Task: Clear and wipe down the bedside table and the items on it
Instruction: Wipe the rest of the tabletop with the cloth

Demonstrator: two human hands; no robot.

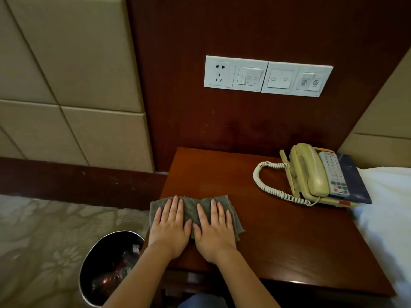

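Observation:
A folded grey cloth lies on the front left part of the dark wooden bedside table. My left hand and my right hand rest side by side, palms down and fingers spread, flat on top of the cloth. At the table's back right stands a beige corded telephone with a coiled cord, sitting on a dark blue folder.
A black waste bin holding rubbish stands on the patterned carpet left of the table. White bedding borders the table's right side. A white socket and switch panel sits on the wooden wall behind.

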